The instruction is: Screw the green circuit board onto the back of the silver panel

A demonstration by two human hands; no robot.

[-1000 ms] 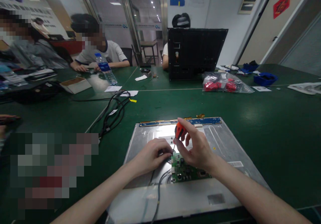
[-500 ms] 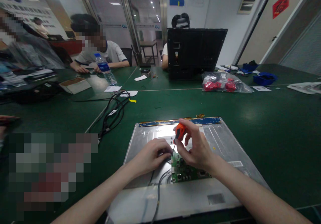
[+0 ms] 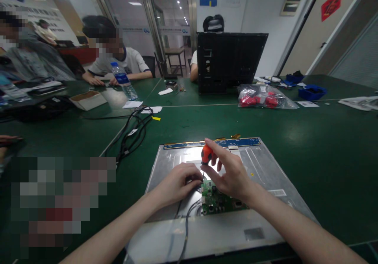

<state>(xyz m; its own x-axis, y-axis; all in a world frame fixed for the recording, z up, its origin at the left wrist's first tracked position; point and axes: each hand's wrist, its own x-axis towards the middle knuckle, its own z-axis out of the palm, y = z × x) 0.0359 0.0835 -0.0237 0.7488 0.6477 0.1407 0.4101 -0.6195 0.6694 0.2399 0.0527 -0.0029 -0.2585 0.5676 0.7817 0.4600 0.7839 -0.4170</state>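
In my right hand [image 3: 230, 173] is an orange and black screwdriver [image 3: 206, 153], held by the handle with its thin shaft pointing down. The tip meets the upper left corner of a green circuit board [image 3: 215, 203]. My left hand [image 3: 184, 179] rests at that same corner, thumb and fingers pinched close to the tip; what they pinch, if anything, is hidden. The board lies on the silver metal back of a display panel [image 3: 260, 181], and my right hand covers part of it. A dark cable [image 3: 186, 232] runs from beside the board toward me.
Black cables [image 3: 132, 132] lie coiled to the left of the panel. Across the green table [image 3: 333, 157] stand a black monitor [image 3: 232, 63], a bag of red parts [image 3: 265, 98], a water bottle [image 3: 124, 80] and a blue tray [image 3: 312, 93]. Other people sit at the far side and left.
The screwdriver's handle has swung left and stands more upright, and my right fingers have shifted with it. My left hand keeps its place.
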